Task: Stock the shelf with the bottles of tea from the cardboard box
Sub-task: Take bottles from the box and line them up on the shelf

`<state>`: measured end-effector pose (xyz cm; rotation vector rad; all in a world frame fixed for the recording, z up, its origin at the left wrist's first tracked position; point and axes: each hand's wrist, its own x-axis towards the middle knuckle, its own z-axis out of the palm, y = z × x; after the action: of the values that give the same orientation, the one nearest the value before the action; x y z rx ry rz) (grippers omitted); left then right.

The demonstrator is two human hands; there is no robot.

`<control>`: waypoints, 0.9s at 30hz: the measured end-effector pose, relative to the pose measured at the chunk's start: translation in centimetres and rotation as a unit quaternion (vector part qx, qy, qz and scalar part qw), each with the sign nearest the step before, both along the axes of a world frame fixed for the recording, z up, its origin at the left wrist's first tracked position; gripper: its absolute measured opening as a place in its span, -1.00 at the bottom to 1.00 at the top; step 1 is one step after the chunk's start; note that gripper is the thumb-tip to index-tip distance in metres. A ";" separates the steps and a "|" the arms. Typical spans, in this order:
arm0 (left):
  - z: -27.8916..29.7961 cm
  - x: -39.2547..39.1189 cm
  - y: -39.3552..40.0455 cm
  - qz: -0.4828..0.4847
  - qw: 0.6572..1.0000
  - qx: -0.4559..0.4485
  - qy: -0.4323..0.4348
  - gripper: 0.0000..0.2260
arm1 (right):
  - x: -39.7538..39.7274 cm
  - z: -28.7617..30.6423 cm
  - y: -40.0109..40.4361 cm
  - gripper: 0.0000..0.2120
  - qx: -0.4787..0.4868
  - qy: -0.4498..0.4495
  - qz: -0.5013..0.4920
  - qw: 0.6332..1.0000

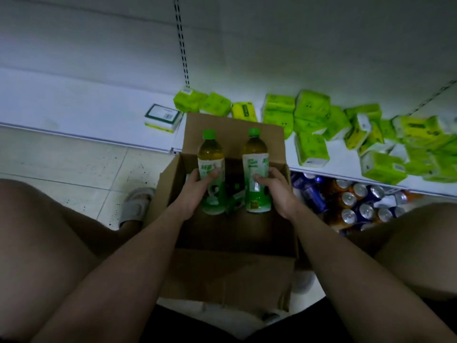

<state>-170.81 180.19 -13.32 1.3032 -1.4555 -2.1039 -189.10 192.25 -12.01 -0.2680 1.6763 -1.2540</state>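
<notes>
Shelf (86, 107): a white board, seen beyond and above the fingers, bare on the left side.
Cardboard box (222, 273): open, directly beneath both hands.
Left bottle (210, 167): gripped by the left hand (195, 191), fingers (212, 175) curled round its label, cap pointing away toward the shelf.
Right bottle (256, 167): gripped likewise by the right hand (277, 191), parallel, equally near the shelf.

Both bare forearms reach forward and down between the bent knees. The left hand (195, 191) curls round a bottle, thumb across its front; the right hand (277, 191) does the same, both at equal height.
</notes>
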 end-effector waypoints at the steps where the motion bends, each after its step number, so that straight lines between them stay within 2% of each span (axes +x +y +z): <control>1: 1.1 0.0 0.0 0.007 1.000 -0.008 0.014 -0.45 | 0.2 0.8 0.1 -0.66 -0.020 -0.017 0.004 1.000; 3: 3.2 0.2 0.1 0.036 0.998 -0.032 0.031 -0.68 | 0.9 2.3 0.3 -0.61 -0.054 -0.053 0.006 0.997; 4: 4.1 0.2 0.3 0.047 0.998 -0.035 0.038 -0.73 | 1.2 2.9 0.5 -0.60 -0.066 -0.070 0.002 0.995; 7: 6.5 1.0 0.4 0.052 0.996 -0.009 0.065 -0.51 | 2.3 5.2 1.2 -0.59 -0.096 -0.100 -0.012 0.990; 9: 6.9 1.5 -0.2 0.031 0.996 -0.025 0.084 -0.42 | 3.0 6.7 1.6 -0.57 -0.117 -0.107 -0.009 0.987; 11: 9.0 1.7 0.4 0.020 0.993 -0.048 0.103 -0.45 | 3.4 8.4 1.8 -0.58 -0.135 -0.091 0.006 0.987; 15: 12.4 1.5 0.4 0.007 0.984 -0.124 0.129 -0.58 | 3.8 12.5 1.5 -0.71 -0.191 -0.035 0.025 0.981; 18: 16.2 1.1 -0.5 -0.025 0.973 -0.178 0.143 -0.53 | 3.3 15.8 0.8 -0.53 -0.216 0.015 0.031 0.976; 20: 19.2 0.7 -1.3 -0.039 0.965 -0.200 0.166 -0.53 | 2.7 18.3 0.2 -0.48 -0.234 0.033 0.038 0.971; 25: 27.7 -0.2 -3.1 -0.040 0.941 -0.247 0.229 -0.68 | 1.1 24.9 -1.5 -0.61 -0.314 0.079 0.047 0.945; 27: 31.1 -0.3 -3.7 -0.037 0.930 -0.274 0.240 -0.71 | 0.5 27.7 -2.0 -0.57 -0.350 0.095 0.040 0.931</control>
<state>-171.15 176.47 17.75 0.4897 -1.6915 -1.6920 -188.58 190.23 15.68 -0.9006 1.2928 -1.7741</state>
